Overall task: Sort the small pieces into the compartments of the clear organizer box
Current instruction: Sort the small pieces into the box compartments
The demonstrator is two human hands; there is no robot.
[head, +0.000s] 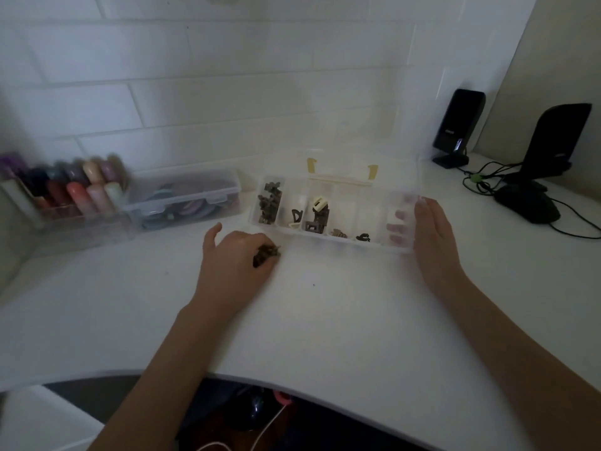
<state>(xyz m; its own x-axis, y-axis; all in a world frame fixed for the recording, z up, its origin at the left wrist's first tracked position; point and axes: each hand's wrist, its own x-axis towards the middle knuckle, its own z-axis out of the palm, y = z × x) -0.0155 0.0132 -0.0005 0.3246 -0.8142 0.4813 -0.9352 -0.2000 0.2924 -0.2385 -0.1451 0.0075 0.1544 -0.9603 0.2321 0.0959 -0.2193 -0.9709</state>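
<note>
Left of centre, your left hand [239,255] pinches brown pieces [266,252]; loose grip spills them. Right hand [429,226], fingers spread, steadies organizer box [335,245].

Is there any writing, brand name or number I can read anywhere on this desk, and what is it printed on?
Nothing here can be read for certain.
Left black speaker: a small pale logo low on its front, too small and blurred to read.
Right black speaker: no marking can be made out.
Clear organizer box: no label visible.
Bottles in the left holder: blurred, no text legible.
Lidded clear container: no text visible.
</note>
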